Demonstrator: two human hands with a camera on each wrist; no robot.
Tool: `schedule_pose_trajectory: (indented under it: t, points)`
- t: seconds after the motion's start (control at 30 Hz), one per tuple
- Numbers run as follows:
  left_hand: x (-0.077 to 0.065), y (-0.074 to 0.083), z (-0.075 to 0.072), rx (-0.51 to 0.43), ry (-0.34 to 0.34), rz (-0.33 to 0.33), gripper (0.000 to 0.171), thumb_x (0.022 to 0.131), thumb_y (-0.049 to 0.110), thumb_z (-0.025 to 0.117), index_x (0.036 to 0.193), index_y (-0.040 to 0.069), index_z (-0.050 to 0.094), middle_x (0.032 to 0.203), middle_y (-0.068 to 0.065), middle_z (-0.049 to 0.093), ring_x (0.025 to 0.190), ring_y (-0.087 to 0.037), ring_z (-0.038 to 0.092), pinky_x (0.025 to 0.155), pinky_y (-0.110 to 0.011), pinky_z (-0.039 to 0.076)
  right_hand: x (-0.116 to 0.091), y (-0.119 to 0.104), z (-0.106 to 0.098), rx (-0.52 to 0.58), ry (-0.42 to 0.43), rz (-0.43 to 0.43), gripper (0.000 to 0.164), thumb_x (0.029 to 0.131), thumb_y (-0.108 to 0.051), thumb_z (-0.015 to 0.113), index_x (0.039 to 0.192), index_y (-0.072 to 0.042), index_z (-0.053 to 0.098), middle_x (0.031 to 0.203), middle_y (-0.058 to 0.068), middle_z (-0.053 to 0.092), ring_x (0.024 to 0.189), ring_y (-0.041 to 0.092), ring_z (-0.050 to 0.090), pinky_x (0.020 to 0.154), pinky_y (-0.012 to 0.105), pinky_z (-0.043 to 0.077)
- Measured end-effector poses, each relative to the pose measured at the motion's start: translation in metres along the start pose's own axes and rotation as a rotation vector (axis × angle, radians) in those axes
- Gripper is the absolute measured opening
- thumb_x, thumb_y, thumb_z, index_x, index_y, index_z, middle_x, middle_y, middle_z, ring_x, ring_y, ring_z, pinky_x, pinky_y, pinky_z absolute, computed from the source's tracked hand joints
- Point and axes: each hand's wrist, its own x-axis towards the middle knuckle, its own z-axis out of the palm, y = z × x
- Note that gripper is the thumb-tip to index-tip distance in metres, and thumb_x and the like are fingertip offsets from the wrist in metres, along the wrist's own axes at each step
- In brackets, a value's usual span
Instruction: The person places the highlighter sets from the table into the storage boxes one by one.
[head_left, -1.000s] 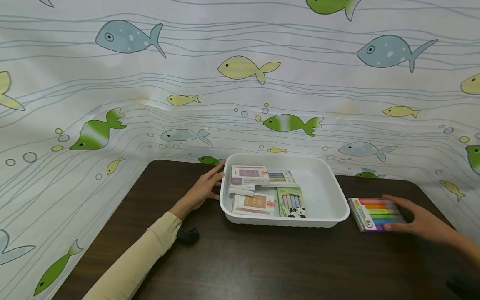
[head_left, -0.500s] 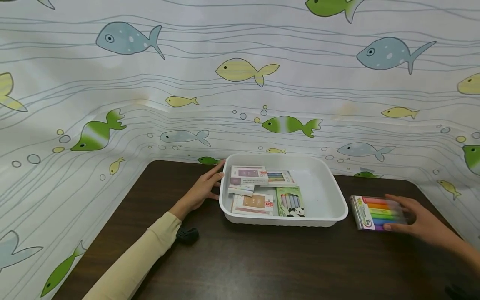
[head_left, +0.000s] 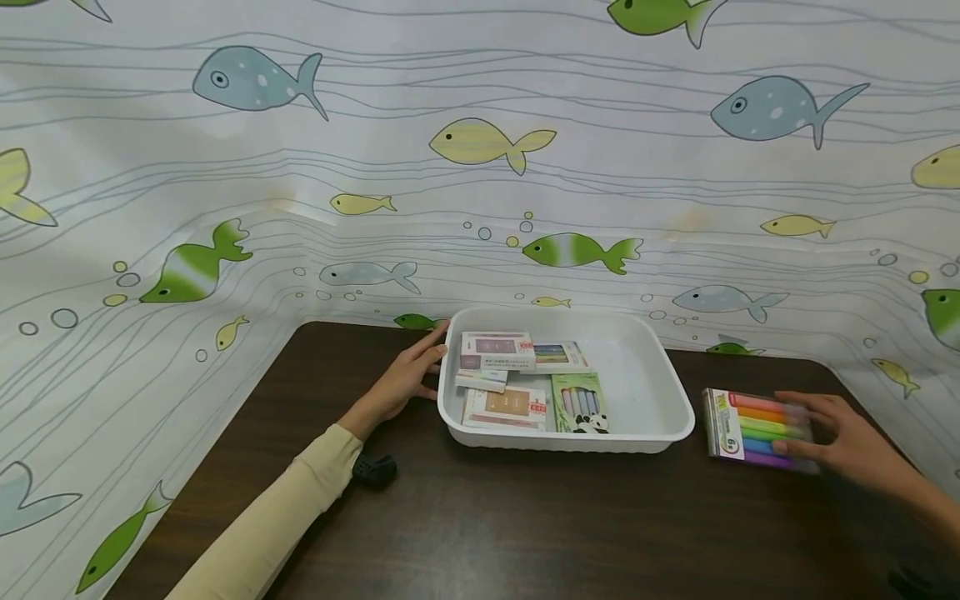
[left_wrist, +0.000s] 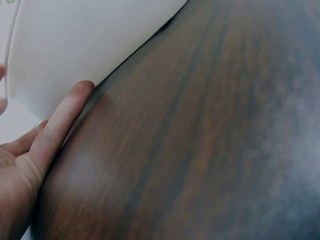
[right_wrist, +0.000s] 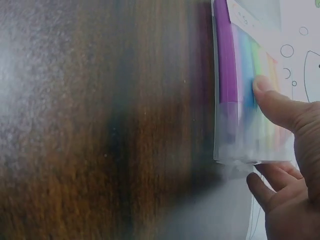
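A white plastic bin (head_left: pixel 570 442) stands at the back of the table. My left hand (head_left: pixel 403 379) rests along its left wall, one finger reaching up to the rim; the left wrist view shows straight fingers (left_wrist: pixel 65 115) against that wall. To the right of the bin, my right hand (head_left: pixel 847 442) grips the near end of a clear pack of highlighters (head_left: pixel 753 433) in rainbow colours. The right wrist view has the thumb (right_wrist: pixel 280 107) pressed on the pack's face, with the other fingers partly hidden behind it.
Inside the bin's left half lie a purple-labelled box (head_left: pixel 497 350), an orange-labelled box (head_left: pixel 510 406), a green panda pack of pens (head_left: pixel 581 404) and other flat packs. A small black object (head_left: pixel 375 472) lies by my left forearm. A fish-print sheet (head_left: pixel 480 217) hangs behind the dark table (head_left: pixel 525 517).
The right hand and the pack of highlighters have shifted slightly to the right, and the pack has turned a little. The left hand stays at the bin.
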Motion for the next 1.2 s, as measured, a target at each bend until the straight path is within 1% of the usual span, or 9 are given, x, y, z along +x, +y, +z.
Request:
schedule_pose_trajectory:
  t: [0.2, 0.33, 0.5, 0.57, 0.67, 0.73, 0.87, 1.0, 1.2]
  points:
    - [-0.001, -0.002, 0.001, -0.014, -0.018, 0.004, 0.058, 0.108, 0.047, 0.048, 0.161, 0.044, 0.025, 0.155, -0.009, 0.038, 0.122, -0.038, 0.056, 0.078, -0.055, 0.059, -0.004, 0.008, 0.003, 0.086, 0.055, 0.045, 0.081, 0.095, -0.039, 0.076, 0.151, 0.005, 0.038, 0.144, 0.042, 0.022, 0.119, 0.075, 0.034, 0.082, 0.076, 0.044]
    - [-0.001, -0.002, 0.001, -0.018, -0.02, 0.005, 0.057, 0.108, 0.047, 0.049, 0.16, 0.046, 0.026, 0.154, -0.009, 0.038, 0.122, -0.037, 0.056, 0.078, -0.055, 0.058, -0.006, 0.012, 0.004, 0.066, 0.145, 0.039, 0.068, 0.099, -0.038, 0.07, 0.143, 0.007, 0.047, 0.142, 0.039, 0.036, 0.116, 0.07, 0.043, 0.076, 0.068, 0.051]
    - [-0.001, -0.002, 0.002, -0.02, -0.017, 0.007, 0.057, 0.108, 0.047, 0.05, 0.16, 0.046, 0.026, 0.153, -0.009, 0.04, 0.121, -0.037, 0.056, 0.078, -0.055, 0.059, -0.008, 0.013, 0.003, 0.047, 0.192, 0.092, 0.067, 0.099, -0.044, 0.068, 0.141, 0.006, 0.053, 0.137, 0.037, 0.048, 0.114, 0.059, 0.052, 0.062, 0.033, 0.054]
    - [-0.001, -0.003, 0.001, -0.019, -0.02, 0.009, 0.059, 0.108, 0.047, 0.05, 0.161, 0.045, 0.025, 0.153, -0.009, 0.04, 0.121, -0.037, 0.056, 0.078, -0.055, 0.059, -0.008, 0.012, 0.002, 0.05, 0.199, 0.131, 0.069, 0.099, -0.048, 0.066, 0.141, 0.006, 0.053, 0.137, 0.037, 0.049, 0.114, 0.055, 0.052, 0.064, 0.031, 0.05]
    - [-0.001, -0.003, 0.002, -0.018, -0.02, 0.011, 0.06, 0.107, 0.047, 0.05, 0.161, 0.043, 0.024, 0.154, -0.009, 0.039, 0.122, -0.037, 0.056, 0.078, -0.055, 0.059, -0.007, 0.009, 0.001, 0.099, 0.21, 0.182, 0.072, 0.099, -0.051, 0.064, 0.141, 0.006, 0.053, 0.139, 0.038, 0.046, 0.115, 0.054, 0.049, 0.075, 0.048, 0.049]
    - [-0.001, -0.002, 0.002, -0.017, -0.019, 0.012, 0.06, 0.108, 0.047, 0.049, 0.162, 0.042, 0.024, 0.155, -0.009, 0.038, 0.122, -0.038, 0.056, 0.078, -0.055, 0.059, -0.007, 0.007, 0.0, 0.121, 0.222, 0.208, 0.071, 0.099, -0.052, 0.064, 0.141, 0.004, 0.055, 0.141, 0.036, 0.045, 0.113, 0.048, 0.048, 0.077, 0.05, 0.046]
    - [0.0, -0.001, 0.001, -0.009, -0.014, 0.013, 0.06, 0.108, 0.047, 0.049, 0.162, 0.042, 0.024, 0.155, -0.008, 0.037, 0.122, -0.038, 0.056, 0.077, -0.055, 0.059, -0.007, 0.006, -0.005, 0.186, 0.242, 0.214, 0.06, 0.097, -0.05, 0.067, 0.138, -0.006, 0.062, 0.124, 0.004, 0.06, 0.101, 0.019, 0.052, 0.072, 0.032, 0.046]
    - [0.001, -0.001, 0.0, -0.002, -0.012, 0.016, 0.06, 0.107, 0.048, 0.05, 0.162, 0.043, 0.024, 0.156, -0.009, 0.037, 0.122, -0.039, 0.055, 0.077, -0.055, 0.059, -0.008, 0.006, -0.007, 0.315, 0.24, 0.185, 0.045, 0.098, -0.041, 0.071, 0.134, -0.015, 0.067, 0.108, -0.028, 0.052, 0.088, -0.001, 0.053, 0.065, 0.023, 0.052]
    - [0.0, -0.002, 0.0, -0.001, -0.004, 0.012, 0.06, 0.107, 0.048, 0.05, 0.161, 0.044, 0.025, 0.156, -0.008, 0.036, 0.122, -0.038, 0.055, 0.077, -0.054, 0.059, -0.008, 0.004, -0.01, 0.48, 0.244, 0.156, 0.029, 0.099, -0.025, 0.072, 0.128, -0.02, 0.073, 0.104, -0.032, 0.058, 0.088, -0.004, 0.057, 0.065, 0.02, 0.053]
